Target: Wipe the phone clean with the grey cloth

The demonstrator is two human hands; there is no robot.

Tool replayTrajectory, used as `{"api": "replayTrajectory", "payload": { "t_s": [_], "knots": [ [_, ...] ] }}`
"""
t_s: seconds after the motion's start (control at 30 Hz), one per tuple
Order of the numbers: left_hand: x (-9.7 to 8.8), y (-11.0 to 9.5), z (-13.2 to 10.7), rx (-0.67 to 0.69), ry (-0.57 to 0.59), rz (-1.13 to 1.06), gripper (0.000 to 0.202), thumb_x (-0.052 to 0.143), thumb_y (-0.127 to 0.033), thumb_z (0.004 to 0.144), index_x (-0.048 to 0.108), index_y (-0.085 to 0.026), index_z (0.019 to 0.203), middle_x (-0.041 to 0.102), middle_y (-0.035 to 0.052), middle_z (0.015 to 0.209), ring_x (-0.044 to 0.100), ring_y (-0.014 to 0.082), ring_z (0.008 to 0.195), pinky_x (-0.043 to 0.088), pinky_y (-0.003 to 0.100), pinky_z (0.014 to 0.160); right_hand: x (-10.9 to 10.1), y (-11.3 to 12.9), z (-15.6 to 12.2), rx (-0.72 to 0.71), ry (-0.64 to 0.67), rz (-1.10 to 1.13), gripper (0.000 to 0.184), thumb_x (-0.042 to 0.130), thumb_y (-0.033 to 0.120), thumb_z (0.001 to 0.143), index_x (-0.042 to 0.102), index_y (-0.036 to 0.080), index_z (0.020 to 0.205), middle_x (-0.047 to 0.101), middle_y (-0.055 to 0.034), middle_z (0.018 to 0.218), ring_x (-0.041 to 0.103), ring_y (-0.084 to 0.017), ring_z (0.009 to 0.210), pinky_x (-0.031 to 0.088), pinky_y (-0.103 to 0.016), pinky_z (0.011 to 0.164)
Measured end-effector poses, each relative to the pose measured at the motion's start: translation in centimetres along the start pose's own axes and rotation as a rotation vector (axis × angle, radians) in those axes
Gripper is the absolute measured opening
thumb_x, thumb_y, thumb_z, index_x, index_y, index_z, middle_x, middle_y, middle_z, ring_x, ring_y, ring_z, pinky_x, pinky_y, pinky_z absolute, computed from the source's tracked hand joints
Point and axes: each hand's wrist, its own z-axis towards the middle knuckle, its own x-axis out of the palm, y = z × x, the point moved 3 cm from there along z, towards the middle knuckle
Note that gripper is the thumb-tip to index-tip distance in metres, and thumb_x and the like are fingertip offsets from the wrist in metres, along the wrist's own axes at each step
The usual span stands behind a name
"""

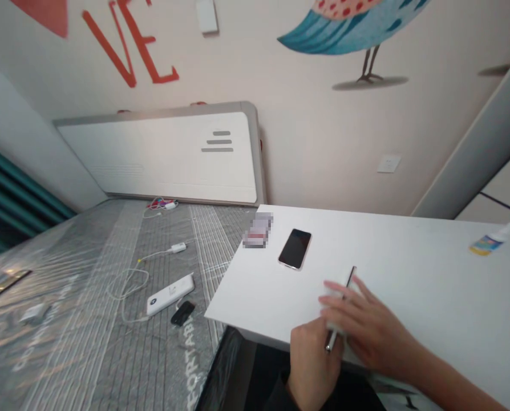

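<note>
A slim silver and dark pen-like stick (331, 341) slants over the near edge of the white table. My left hand (312, 357) is closed at its lower end, the fingertips partly hidden. Across the middle of the stick lies my right hand (370, 328), its fingers stretched out and spread, covering much of it. The upper tip shows beyond those fingers. Farther back on the table (409, 262), to the left of my hands, a phone (295, 249) lies with its dark screen up.
A blurred-out small item (258, 230) sits at the table's left corner, and a bottle with a colourful label (490, 242) lies at the right. On the grey bedding (122, 359) at left are a white power bank (170, 294), a small black device (182, 313) and cables.
</note>
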Motion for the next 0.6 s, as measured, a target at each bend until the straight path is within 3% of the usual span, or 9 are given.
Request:
{"api": "replayTrajectory", "payload": {
  "t_s": [0.07, 0.1, 0.2, 0.3, 0.37, 0.43, 0.5, 0.57, 0.6],
  "knots": [
    [0.1, 0.1, 0.0, -0.007, -0.008, 0.004, 0.037, 0.052, -0.019, 0.095, 0.069, -0.027, 0.127, 0.080, 0.0051, 0.104, 0.078, 0.0211, 0.092, 0.059, 0.027, 0.083, -0.2, -0.3, 0.0, 0.094, -0.092, -0.107, 0.056, 0.053, 0.005, 0.076, 0.068, 0.027, 0.126, 0.069, -0.0057, 0.138, 0.043, -0.038, 0.149, 0.009, -0.076, 0.125],
    [0.3, 0.1, 0.0, -0.018, -0.007, 0.014, 0.035, 0.054, -0.019, 0.094, 0.070, -0.027, 0.124, 0.080, 0.0054, 0.102, 0.078, 0.0218, 0.092, 0.059, 0.028, 0.082, -0.2, -0.2, 0.0, 0.105, -0.099, -0.130, 0.056, 0.053, 0.005, 0.076, 0.067, 0.026, 0.126, 0.068, -0.0064, 0.138, 0.042, -0.039, 0.150, 0.009, -0.077, 0.124],
    [0.7, 0.4, -0.1, -0.057, -0.011, 0.058, 0.020, 0.061, -0.015, 0.084, 0.076, -0.024, 0.093, 0.080, 0.0062, 0.086, 0.078, 0.0254, 0.079, 0.059, 0.028, 0.070, 0.1, 0.7, 0.0, -0.028, 0.049, -0.072, 0.071, 0.054, 0.006, 0.071, 0.060, 0.024, 0.140, 0.065, -0.0077, 0.144, 0.047, -0.033, 0.147, 0.016, -0.067, 0.129],
    [0.8, 0.4, 0.0, -0.038, -0.019, 0.012, 0.036, 0.059, -0.013, 0.086, 0.074, -0.027, 0.116, 0.081, 0.0046, 0.098, 0.079, 0.0250, 0.087, 0.061, 0.029, 0.077, -0.4, -0.1, -0.1, 0.020, 0.009, -0.119, 0.062, 0.059, 0.008, 0.074, 0.066, 0.026, 0.133, 0.070, -0.0074, 0.136, 0.050, -0.038, 0.144, 0.016, -0.073, 0.126],
    [0.3, 0.3, 0.2, -0.007, -0.007, -0.100, 0.045, 0.059, -0.014, 0.088, 0.069, -0.030, 0.129, 0.081, 0.0031, 0.105, 0.079, 0.0222, 0.091, 0.060, 0.027, 0.082, -1.0, -0.9, -0.2, 0.046, -0.044, -0.125, 0.052, 0.063, 0.012, 0.081, 0.068, 0.028, 0.131, 0.072, -0.0072, 0.131, 0.056, -0.038, 0.138, 0.023, -0.072, 0.124],
    [-0.7, 0.1, 0.5, 0.010, 0.024, -0.274, 0.041, 0.060, -0.012, 0.088, 0.073, -0.029, 0.123, 0.081, 0.0020, 0.104, 0.078, 0.0197, 0.093, 0.059, 0.025, 0.086, -1.5, -1.3, -0.4, 0.008, -0.039, -0.061, 0.047, 0.065, 0.017, 0.088, 0.068, 0.031, 0.133, 0.075, -0.0051, 0.126, 0.068, -0.030, 0.124, 0.041, -0.059, 0.121],
    [-2.0, 0.0, 0.9, -0.036, 0.014, -0.455, 0.029, 0.065, -0.011, 0.086, 0.077, -0.026, 0.108, 0.081, 0.0009, 0.101, 0.077, 0.0179, 0.092, 0.058, 0.023, 0.087, -2.3, -1.0, -0.3, 0.026, -0.058, 0.023, 0.033, 0.064, 0.023, 0.094, 0.072, 0.033, 0.124, 0.079, -0.0027, 0.115, 0.076, -0.024, 0.101, 0.058, -0.041, 0.102],
    [-3.5, 0.0, 1.6, -0.175, -0.097, -0.563, 0.014, 0.076, -0.018, 0.082, 0.076, -0.023, 0.095, 0.080, 0.0002, 0.092, 0.076, 0.0166, 0.085, 0.058, 0.021, 0.081, -3.1, -0.5, 0.1, 0.173, -0.100, 0.134, 0.020, 0.059, 0.034, 0.100, 0.075, 0.031, 0.110, 0.080, -0.0016, 0.097, 0.076, -0.021, 0.079, 0.062, -0.031, 0.076],
    [-4.2, 0.0, 2.1, -0.253, -0.171, -0.572, 0.012, 0.080, -0.023, 0.081, 0.072, -0.021, 0.089, 0.078, -0.0008, 0.083, 0.074, 0.0157, 0.079, 0.057, 0.021, 0.077, -3.4, -0.1, 0.4, 0.284, -0.128, 0.211, 0.023, 0.055, 0.040, 0.102, 0.076, 0.030, 0.104, 0.079, -0.0015, 0.086, 0.073, -0.020, 0.070, 0.059, -0.029, 0.065]
  ]
}}
